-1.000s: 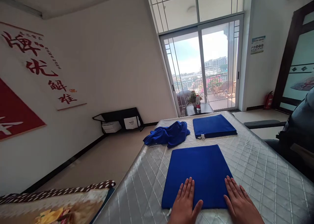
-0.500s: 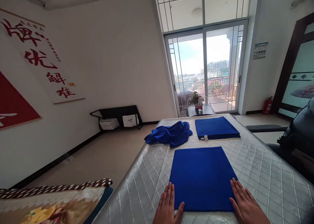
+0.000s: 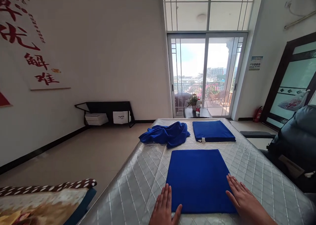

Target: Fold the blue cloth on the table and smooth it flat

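Note:
A blue cloth folded into a flat square (image 3: pixel 198 180) lies in front of me on the quilted silver table cover (image 3: pixel 138 175). My left hand (image 3: pixel 163 203) rests at its near left edge, fingers stretched forward and thumb out at the corner. Along the right edge, my right hand (image 3: pixel 243 195) lies with fingers extended and thumb apart. Neither hand grips anything. Beyond the square sit a crumpled blue cloth (image 3: pixel 168 134) at the left and a neat stack of folded blue cloth (image 3: pixel 213 131) with a white tag at the right.
A small black table (image 3: pixel 189 113) at the far end carries a potted plant (image 3: pixel 194 100) and a bottle (image 3: pixel 198 106). A dark chair (image 3: pixel 300 139) stands at the right. At lower left is a surface with a patterned cover (image 3: pixel 49 198). A black rack (image 3: pixel 108 108) lies by the wall.
The camera view has turned somewhat to the right and straightened. My right hand has shifted slightly at the folded cloth's edge; the left hand keeps about the same place. The cloths lie as before.

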A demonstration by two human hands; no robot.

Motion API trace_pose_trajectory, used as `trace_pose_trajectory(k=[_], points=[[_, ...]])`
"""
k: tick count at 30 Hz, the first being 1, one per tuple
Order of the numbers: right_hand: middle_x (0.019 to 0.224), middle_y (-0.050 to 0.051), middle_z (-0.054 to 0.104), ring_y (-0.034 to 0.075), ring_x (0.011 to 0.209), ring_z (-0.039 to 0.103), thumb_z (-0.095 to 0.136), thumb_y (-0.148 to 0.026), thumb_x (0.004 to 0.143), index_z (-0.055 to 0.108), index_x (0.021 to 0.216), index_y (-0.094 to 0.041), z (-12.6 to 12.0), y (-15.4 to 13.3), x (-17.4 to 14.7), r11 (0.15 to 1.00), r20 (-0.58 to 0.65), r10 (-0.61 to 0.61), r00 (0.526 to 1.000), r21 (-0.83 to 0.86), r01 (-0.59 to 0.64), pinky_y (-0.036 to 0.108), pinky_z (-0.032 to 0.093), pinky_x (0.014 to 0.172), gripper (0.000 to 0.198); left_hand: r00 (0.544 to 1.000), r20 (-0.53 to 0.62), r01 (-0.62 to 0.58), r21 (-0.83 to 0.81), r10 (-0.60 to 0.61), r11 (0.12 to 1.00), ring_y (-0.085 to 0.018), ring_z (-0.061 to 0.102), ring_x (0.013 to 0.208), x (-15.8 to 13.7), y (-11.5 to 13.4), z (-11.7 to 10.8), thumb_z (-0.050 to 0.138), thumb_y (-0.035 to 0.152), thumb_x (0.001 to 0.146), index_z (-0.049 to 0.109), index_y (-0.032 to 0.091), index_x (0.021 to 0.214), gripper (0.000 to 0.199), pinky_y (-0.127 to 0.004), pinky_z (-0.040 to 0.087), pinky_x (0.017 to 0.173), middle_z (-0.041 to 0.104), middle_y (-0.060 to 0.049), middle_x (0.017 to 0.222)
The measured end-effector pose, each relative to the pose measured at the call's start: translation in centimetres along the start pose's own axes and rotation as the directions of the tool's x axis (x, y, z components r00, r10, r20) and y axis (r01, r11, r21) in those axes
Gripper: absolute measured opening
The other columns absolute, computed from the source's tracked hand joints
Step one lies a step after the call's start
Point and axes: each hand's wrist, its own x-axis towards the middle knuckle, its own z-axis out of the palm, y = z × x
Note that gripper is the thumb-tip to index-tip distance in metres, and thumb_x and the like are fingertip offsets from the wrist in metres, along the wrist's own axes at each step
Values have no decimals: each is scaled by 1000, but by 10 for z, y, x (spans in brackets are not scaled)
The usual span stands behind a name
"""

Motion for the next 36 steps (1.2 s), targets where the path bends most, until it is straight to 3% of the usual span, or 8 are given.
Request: trace_pose_trajectory(k=[5,11,19,24,27,30,33,36], points=[[163,9,25,21,151,20,19,-53,102,28,157,-11,-18,-19,38,1000,-49,0,999,18,1,44,22,123,69,1000,-11,12,6,-11,1000,-32,33,147,-1,1,-2,34,64,97,35,11,154,77,-48,35,119,32,-12,161],[163,12,25,23,151,19,24,-50,101,30,156,-8,11,-22,57,997,-80,47,996,57,-42,46,17,123,70,1000,-21,-7,22,7,1000,-31,41,144,2,-3,-1,36,65,97,39,19,153,73,-46,41,115,42,-9,157],[164,11,23,21,151,18,20,-48,101,31,155,-7,15,-15,51,998,-89,44,995,41,-41,45,16,124,69,986,129,103,51,-109,993,-32,30,148,5,19,-32,29,70,96,29,8,155,85,-48,34,119,25,-14,162],[163,12,24,23,151,19,20,-46,101,30,156,-7,17,-14,51,996,-103,50,993,76,-42,47,17,123,68,995,86,-46,62,40,997,-29,28,149,39,77,-43,25,66,99,26,12,156,79,-47,32,120,24,-12,163],[162,14,27,26,151,20,23,-43,100,33,154,-5,22,-12,52,998,-138,28,990,67,-19,49,19,122,67,945,112,-305,-33,307,952,-25,24,151,71,134,-37,21,62,102,24,13,158,74,-42,28,122,24,-11,163],[161,14,31,27,150,23,25,-35,98,39,152,-6,27,-9,52,1000,-156,-1,988,23,4,50,22,121,63,897,94,-420,-114,431,900,-22,19,152,97,178,-23,15,57,104,22,12,158,71,-39,24,124,23,-11,164],[160,13,32,26,150,23,25,-33,98,40,152,-7,28,-8,52,1000,-151,-3,989,-2,3,47,22,122,61,901,87,-414,-124,426,902,-22,16,153,110,192,-8,12,55,104,23,10,158,70,-40,21,125,24,-10,164],[161,13,31,25,150,23,26,-38,99,38,153,-8,26,-10,52,1000,-141,10,990,6,-9,46,21,122,63,910,78,-400,-85,406,913,-22,15,153,111,177,2,13,55,104,22,13,158,69,-41,22,125,22,-9,165]])
